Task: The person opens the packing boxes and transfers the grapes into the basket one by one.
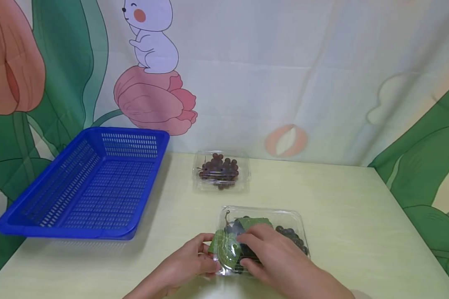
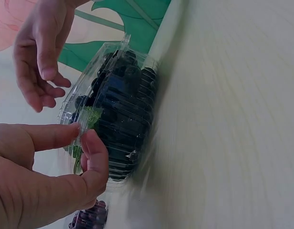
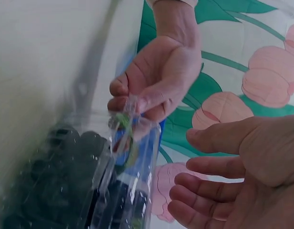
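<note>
A clear plastic clamshell box (image 1: 286, 214) of dark grapes (image 1: 292, 238) rests on the table in front of me. Green leaves (image 1: 229, 251) lie over the grapes under the clear lid, and a bit of leaf shows at the left rim. My left hand (image 1: 191, 261) pinches the left rim of the box between thumb and fingers, clearest in the left wrist view, where the hand (image 2: 51, 167) is close up. Above the lid hovers my right hand (image 1: 278, 259). In the right wrist view its fingers (image 3: 208, 186) are loosely extended, apart from the box and holding nothing.
A smaller clear box (image 1: 243, 160) with reddish grapes (image 1: 218, 170) stands behind, near the back edge of the table (image 1: 340, 207). To the left sits a large blue slotted basket (image 1: 146, 195). A printed curtain (image 1: 247, 83) hangs behind the table.
</note>
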`<state>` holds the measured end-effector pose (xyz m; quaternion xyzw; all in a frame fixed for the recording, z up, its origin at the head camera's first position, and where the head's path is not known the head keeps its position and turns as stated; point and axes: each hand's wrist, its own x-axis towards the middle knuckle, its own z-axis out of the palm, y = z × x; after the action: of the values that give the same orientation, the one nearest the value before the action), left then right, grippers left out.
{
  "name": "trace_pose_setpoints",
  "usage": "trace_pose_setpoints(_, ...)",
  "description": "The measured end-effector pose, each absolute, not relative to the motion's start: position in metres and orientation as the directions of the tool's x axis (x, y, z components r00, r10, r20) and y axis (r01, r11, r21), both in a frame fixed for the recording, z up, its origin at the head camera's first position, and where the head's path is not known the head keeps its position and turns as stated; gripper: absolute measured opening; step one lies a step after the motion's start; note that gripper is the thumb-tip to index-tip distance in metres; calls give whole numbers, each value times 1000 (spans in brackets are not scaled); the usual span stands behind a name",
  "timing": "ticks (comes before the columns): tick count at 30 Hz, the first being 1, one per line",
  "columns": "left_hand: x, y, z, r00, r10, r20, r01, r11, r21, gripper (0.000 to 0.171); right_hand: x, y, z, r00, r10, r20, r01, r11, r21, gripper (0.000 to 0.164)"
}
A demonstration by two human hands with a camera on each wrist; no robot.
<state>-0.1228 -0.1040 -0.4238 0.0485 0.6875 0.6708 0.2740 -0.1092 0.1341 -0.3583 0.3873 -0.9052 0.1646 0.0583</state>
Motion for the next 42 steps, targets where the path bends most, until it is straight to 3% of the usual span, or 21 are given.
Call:
trace_pose_setpoints(5,-123,-105,-423,-842,441,-313,-310,80,947,74,-111,123,-360,-652,-713,257,-758,613,-221,37)
trace_pose_setpoints(25,-121,-107,-422,-833,445,-330,-341,57,938,73,-114,96,-375,-594,-749,295,-777,629,32,50)
trace_pose_setpoints(35,-121,-107,-424,-844,432,-316,-309,89,947,57,-117,90,-388,-564,-755,334,-774,624,103,41)
trace_pose_setpoints(42,-123,-107,-427,-837,429,-339,-328,103,939,60,-117,88,-389,-590,-761,271,-775,627,74,35)
